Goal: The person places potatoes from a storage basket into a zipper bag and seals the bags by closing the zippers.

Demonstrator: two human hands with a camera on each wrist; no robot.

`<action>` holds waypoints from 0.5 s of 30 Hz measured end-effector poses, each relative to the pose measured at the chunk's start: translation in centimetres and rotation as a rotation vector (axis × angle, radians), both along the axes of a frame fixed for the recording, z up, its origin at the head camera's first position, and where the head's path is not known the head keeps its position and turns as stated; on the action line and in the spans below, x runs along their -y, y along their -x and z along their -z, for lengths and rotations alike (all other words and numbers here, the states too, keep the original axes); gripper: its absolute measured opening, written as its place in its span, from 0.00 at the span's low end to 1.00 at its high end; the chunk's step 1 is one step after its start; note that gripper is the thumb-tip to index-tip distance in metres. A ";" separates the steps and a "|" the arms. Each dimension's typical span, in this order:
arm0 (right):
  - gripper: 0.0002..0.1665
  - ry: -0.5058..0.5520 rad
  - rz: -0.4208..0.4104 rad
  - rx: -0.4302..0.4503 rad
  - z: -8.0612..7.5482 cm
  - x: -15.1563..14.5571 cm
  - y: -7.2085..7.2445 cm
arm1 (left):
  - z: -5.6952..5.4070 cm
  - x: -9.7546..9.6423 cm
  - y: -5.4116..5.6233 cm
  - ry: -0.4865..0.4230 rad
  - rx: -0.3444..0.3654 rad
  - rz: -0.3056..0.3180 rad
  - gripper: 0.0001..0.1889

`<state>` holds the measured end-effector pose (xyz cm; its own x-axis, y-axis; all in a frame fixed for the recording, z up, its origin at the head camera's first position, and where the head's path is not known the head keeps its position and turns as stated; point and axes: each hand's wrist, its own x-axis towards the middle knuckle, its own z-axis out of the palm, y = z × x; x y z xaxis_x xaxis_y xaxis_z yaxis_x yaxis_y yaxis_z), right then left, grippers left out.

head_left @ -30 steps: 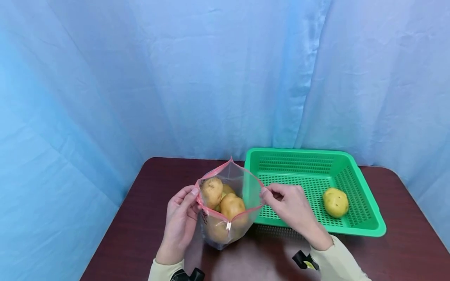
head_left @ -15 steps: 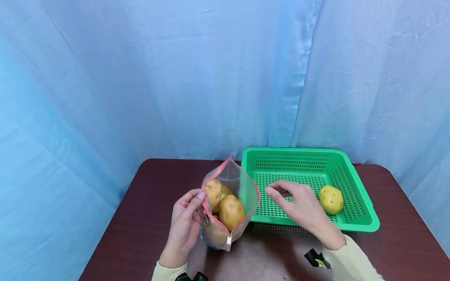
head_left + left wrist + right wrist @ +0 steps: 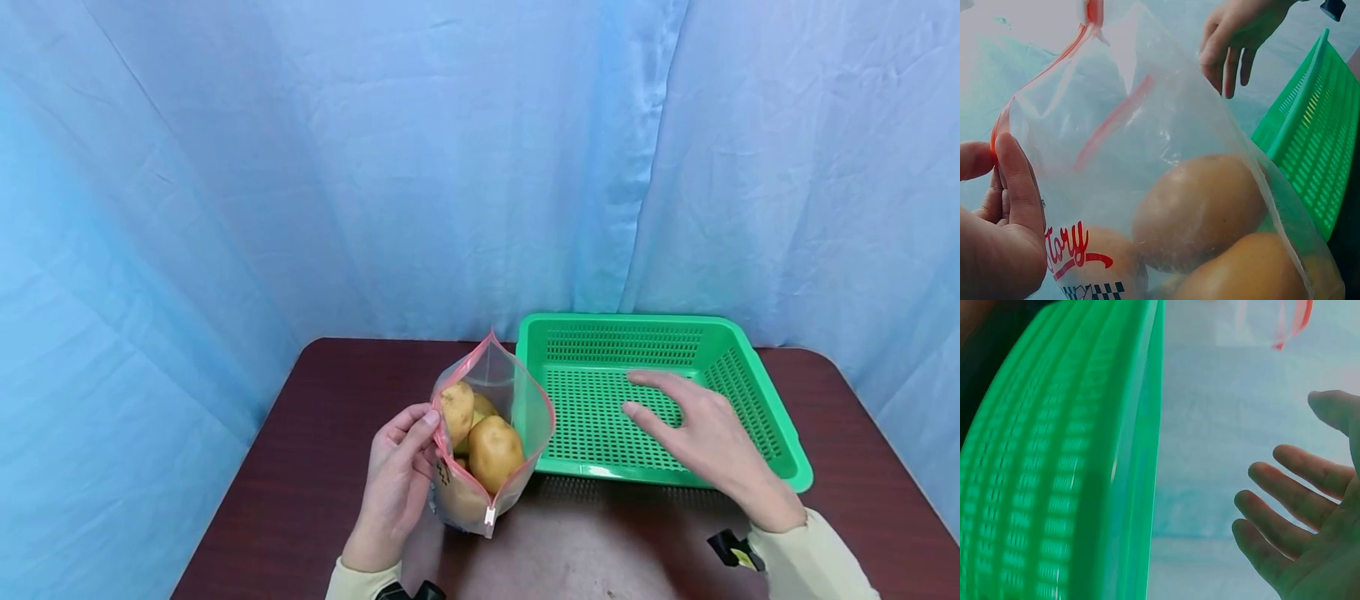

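A clear zip bag (image 3: pixel 517 492) with a pink-red rim stands upright and gaping on the table, with several potatoes (image 3: pixel 495 454) inside. My left hand (image 3: pixel 397 475) pinches its left rim between thumb and fingers. Red lettering and a checkered print show on the bag (image 3: pixel 1097 156) in the left wrist view. My right hand (image 3: pixel 708 437) hovers over the right part of the green basket (image 3: pixel 626 475), thumb and fingers spread, holding nothing. In the right wrist view, the right hand's fingers (image 3: pixel 1285 519) are apart beside the basket wall. The potato seen earlier in the basket is hidden behind this hand.
The basket stands at the back right of the dark reddish-brown table (image 3: pixel 300 467), close beside the bag. A pale blue curtain (image 3: pixel 450 167) hangs right behind the table's back edge. A white slider (image 3: pixel 491 517) sits at the bag's near corner.
My right hand has let go of the bag's right rim and moved right over the basket, its fingers spreading. The bag's mouth has narrowed and turned slightly, while my left hand still pinches it.
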<state>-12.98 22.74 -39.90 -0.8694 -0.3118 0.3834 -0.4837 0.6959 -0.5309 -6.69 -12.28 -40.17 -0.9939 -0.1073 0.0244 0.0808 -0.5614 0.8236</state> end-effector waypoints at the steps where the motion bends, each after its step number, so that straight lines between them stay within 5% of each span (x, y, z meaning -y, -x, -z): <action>1: 0.25 -0.006 0.002 0.003 0.0 -0.3 0.1 | 0.0 0.0 0.0 0.002 0.000 0.001 0.11; 15: 0.36 -0.126 -0.020 0.079 1.4 -4.3 1.3 | 0.1 0.0 0.1 -0.001 -0.016 0.011 0.11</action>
<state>-14.28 27.05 -41.32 -0.8883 -0.3712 0.2704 -0.4585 0.7500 -0.4767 -6.79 -12.31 -40.28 -0.9946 -0.0962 0.0398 0.0873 -0.5629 0.8219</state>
